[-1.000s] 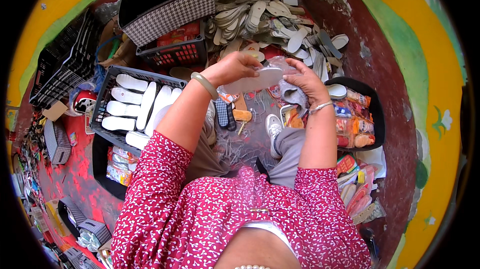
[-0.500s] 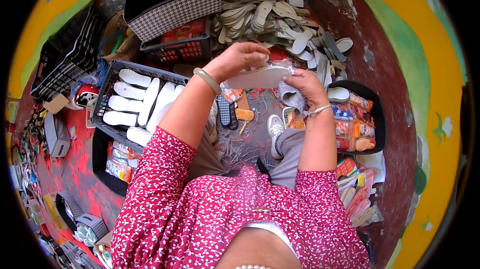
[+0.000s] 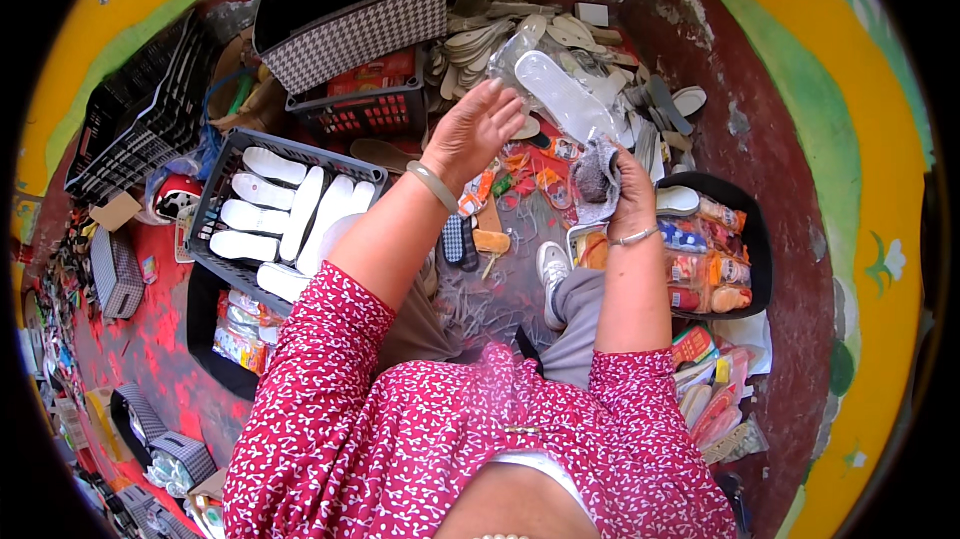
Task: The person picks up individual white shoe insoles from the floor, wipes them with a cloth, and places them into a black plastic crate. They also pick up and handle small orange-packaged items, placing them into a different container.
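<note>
My right hand (image 3: 632, 191) is closed around a crumpled grey cloth (image 3: 596, 181) and the near end of a white shoe sole (image 3: 562, 94). The sole slants up and away to the left, with clear plastic film (image 3: 510, 51) loose about its far end. To the left of it my left hand (image 3: 480, 131) is raised, its fingers stretched out and holding nothing. Beneath my hands, between my legs, a dark checked slipper sole (image 3: 458, 241) and a small yellow-orange brush (image 3: 491, 241) lie on the floor among grey scraps.
A grey plastic crate (image 3: 215, 229) with several white soles stands at left. A houndstooth bin (image 3: 352, 31) rests on a dark crate (image 3: 372, 109) behind. Loose soles (image 3: 470, 54) are heaped against the wall. A black bin (image 3: 762, 249) of packaged goods is at right.
The sole has swung up and away from lying level between both hands. My left hand has come off it and opened. My right hand keeps hold of cloth and sole.
</note>
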A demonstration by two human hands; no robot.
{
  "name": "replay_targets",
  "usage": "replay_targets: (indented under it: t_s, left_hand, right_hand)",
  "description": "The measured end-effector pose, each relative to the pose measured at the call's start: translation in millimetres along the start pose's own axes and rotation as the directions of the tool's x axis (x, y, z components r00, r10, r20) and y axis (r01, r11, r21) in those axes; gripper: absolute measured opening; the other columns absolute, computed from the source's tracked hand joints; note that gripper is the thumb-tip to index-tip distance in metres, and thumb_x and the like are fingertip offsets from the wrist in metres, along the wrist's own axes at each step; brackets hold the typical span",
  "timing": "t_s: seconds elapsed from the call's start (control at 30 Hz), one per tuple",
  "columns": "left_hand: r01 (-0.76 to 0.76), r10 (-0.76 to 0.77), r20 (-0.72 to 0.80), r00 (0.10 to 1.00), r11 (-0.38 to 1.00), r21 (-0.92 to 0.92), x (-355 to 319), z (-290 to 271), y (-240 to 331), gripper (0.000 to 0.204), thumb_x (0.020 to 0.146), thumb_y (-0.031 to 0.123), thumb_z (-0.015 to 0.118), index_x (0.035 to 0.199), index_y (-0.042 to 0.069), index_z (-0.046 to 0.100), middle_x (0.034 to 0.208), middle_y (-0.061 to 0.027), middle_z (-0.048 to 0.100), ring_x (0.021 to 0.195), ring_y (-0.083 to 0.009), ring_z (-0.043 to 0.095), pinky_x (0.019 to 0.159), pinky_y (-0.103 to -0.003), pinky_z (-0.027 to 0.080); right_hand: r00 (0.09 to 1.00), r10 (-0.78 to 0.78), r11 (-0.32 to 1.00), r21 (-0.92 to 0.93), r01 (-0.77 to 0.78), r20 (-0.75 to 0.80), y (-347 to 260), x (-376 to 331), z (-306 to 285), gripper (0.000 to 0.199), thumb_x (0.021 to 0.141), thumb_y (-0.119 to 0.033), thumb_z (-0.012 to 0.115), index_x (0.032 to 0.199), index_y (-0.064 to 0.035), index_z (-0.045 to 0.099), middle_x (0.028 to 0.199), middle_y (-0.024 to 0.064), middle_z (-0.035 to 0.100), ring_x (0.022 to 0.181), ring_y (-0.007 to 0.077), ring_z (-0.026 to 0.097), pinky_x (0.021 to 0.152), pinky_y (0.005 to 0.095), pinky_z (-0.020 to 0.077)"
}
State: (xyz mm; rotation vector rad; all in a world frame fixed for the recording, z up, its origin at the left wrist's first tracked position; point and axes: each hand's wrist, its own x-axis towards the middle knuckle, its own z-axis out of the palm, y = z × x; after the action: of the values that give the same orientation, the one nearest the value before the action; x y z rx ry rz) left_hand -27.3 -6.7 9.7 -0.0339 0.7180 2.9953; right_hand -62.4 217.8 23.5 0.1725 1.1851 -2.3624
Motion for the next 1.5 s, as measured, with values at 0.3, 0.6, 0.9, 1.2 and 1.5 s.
replay_targets:
  t_s: [0.3,0.6,0.9,1.2,1.5]
  left_hand:
    - [-0.044,0.04,0.036,0.999,0.991,0.128,1.8,11.3,-19.0,0.028,0.089,0.02,0.055,0.111,0.003,0.049,0.108,-0.0104,0.058,0.099,-0.0222,0.058,0.087,-0.036,0.047]
    - [-0.013,0.012,0.006,1.0,0.972,0.236,0.4,13.5,-18.6,0.031,0.087,0.025,0.058,0.108,0.002,0.051,0.099,-0.0089,0.06,0.088,-0.0201,0.061,0.077,-0.036,0.05]
    - [-0.074,0.078,-0.052,0.996,0.994,0.079,4.2,14.1,-16.7,0.038,0.093,0.034,0.045,0.117,0.004,0.046,0.11,-0.0145,0.054,0.102,-0.0304,0.055,0.075,-0.049,0.05]
    - [-0.192,0.18,-0.084,0.98,0.968,-0.162,5.0,12.8,-5.3,0.04,0.09,0.03,0.051,0.117,0.002,0.044,0.114,-0.0223,0.051,0.111,-0.0382,0.049,0.098,-0.054,0.036]
    - [-0.137,0.136,-0.057,0.989,0.99,-0.012,0.8,16.5,6.5,0.039,0.09,0.027,0.051,0.116,0.0,0.042,0.115,-0.0267,0.051,0.11,-0.0408,0.05,0.096,-0.052,0.039]
  right_hand:
    - [1.0,-0.006,0.994,-0.109,0.005,-0.011,10.7,1.9,6.3,0.013,0.079,-0.007,0.065,0.087,0.0021,0.061,0.08,0.0098,0.064,0.067,0.0172,0.063,0.061,0.0286,0.0519]
    - [0.994,0.09,0.977,-0.2,-0.077,0.058,17.2,-4.0,15.3,0.016,0.079,-0.01,0.067,0.085,0.0032,0.061,0.078,0.0082,0.063,0.065,0.0149,0.061,0.059,0.0257,0.0504]
    - [0.998,-0.047,0.986,-0.157,0.054,0.048,29.4,4.5,14.0,0.023,0.083,-0.014,0.062,0.098,0.0024,0.061,0.085,0.0091,0.065,0.073,0.0153,0.062,0.064,0.0267,0.0511]
    - [0.998,-0.045,0.995,-0.088,0.049,0.05,36.6,7.8,9.7,0.022,0.081,-0.011,0.063,0.099,0.0005,0.059,0.088,0.0089,0.064,0.074,0.0169,0.063,0.066,0.0282,0.0529]
    - [0.991,0.065,0.989,-0.14,-0.048,0.121,8.9,-10.7,25.8,0.028,0.083,-0.014,0.063,0.106,0.0011,0.057,0.089,0.0095,0.065,0.077,0.0153,0.063,0.068,0.0265,0.0522]
